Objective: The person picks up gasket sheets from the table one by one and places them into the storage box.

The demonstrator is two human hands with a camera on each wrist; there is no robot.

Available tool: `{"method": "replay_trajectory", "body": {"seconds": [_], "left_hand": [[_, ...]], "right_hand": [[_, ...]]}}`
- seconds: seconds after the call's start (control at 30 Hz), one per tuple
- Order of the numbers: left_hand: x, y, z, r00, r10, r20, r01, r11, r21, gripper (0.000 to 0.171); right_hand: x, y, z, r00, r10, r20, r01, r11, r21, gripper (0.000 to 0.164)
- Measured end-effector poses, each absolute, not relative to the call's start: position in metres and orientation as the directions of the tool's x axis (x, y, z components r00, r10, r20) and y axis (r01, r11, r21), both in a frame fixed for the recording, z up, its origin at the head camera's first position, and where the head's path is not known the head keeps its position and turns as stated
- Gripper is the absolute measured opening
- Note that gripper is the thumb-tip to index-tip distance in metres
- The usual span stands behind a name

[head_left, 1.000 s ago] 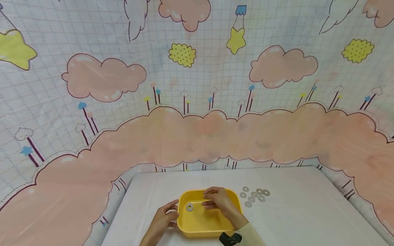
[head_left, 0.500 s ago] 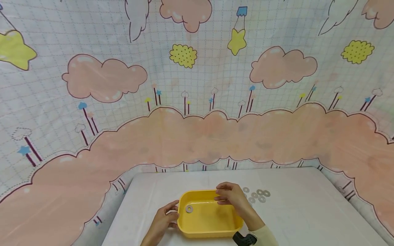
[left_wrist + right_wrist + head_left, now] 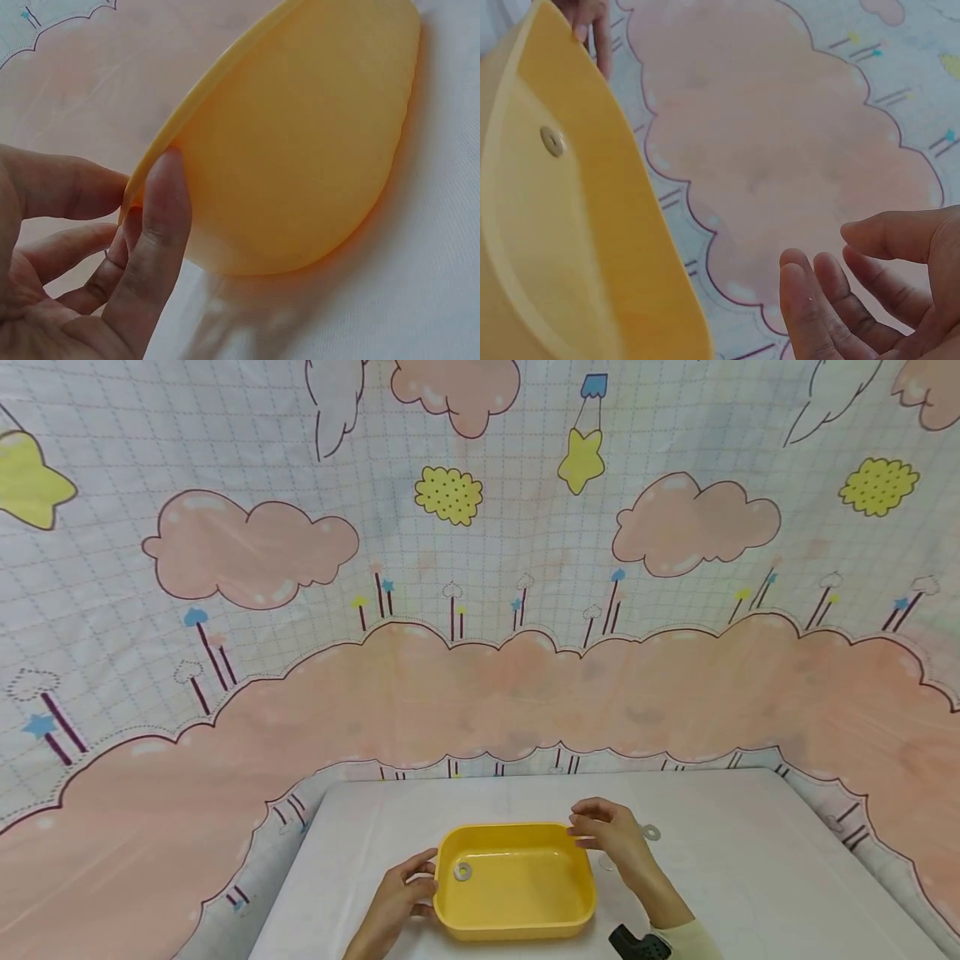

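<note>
A yellow plastic tray (image 3: 514, 893) stands on the table, with one grey flat washer (image 3: 462, 872) inside near its left end. My left hand (image 3: 395, 893) holds the tray's left end. In the left wrist view, the left hand's fingers (image 3: 166, 195) press the tray's outer wall (image 3: 292, 150), and another fingertip meets the rim. Above the tray's right back corner hovers my right hand (image 3: 618, 839), its fingers (image 3: 802, 300) loosely bent and apart, with nothing seen between them. Beyond that hand a loose washer (image 3: 651, 832) shows on the table; the hand hides most of the others.
A white cloth covers the table (image 3: 750, 860). Behind it hangs a curtain (image 3: 480, 693) printed with clouds and stars. A black wrist device (image 3: 639, 943) sits at the right sleeve.
My right hand has moved right, from over the tray's inside to its right back corner, now covering most of the loose washers. The left hand and the tray stay put.
</note>
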State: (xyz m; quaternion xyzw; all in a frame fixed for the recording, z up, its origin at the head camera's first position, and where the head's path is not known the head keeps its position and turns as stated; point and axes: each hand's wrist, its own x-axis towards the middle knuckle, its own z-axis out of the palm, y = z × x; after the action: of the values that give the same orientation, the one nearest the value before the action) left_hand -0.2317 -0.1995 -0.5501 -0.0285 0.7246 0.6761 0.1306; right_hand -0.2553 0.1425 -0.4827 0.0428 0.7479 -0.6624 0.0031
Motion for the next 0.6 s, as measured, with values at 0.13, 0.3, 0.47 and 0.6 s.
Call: {"method": "replay_trajectory", "body": {"seconds": [0.13, 0.3, 0.47, 0.6], "left_hand": [[-0.231, -0.201, -0.551, -0.964, 0.137, -0.226, -0.216, 0.083, 0.973, 0.066], [-0.228, -0.200, -0.549, -0.966, 0.140, -0.219, -0.209, 0.079, 0.975, 0.065], [-0.226, -0.198, -0.549, -0.968, 0.136, -0.212, -0.202, 0.079, 0.976, 0.065], [-0.226, -0.198, -0.551, -0.969, 0.136, -0.207, -0.198, 0.077, 0.977, 0.066]], "right_hand": [[-0.254, 0.156, -0.482, -0.995, 0.092, -0.042, 0.057, 0.161, -0.985, 0.021], [-0.253, 0.170, -0.485, -0.991, 0.129, -0.039, 0.068, 0.230, -0.971, 0.024], [-0.251, 0.183, -0.488, -0.988, 0.148, -0.040, 0.079, 0.269, -0.960, 0.026], [-0.248, 0.193, -0.494, -0.985, 0.170, -0.017, 0.071, 0.317, -0.946, 0.026]]}}
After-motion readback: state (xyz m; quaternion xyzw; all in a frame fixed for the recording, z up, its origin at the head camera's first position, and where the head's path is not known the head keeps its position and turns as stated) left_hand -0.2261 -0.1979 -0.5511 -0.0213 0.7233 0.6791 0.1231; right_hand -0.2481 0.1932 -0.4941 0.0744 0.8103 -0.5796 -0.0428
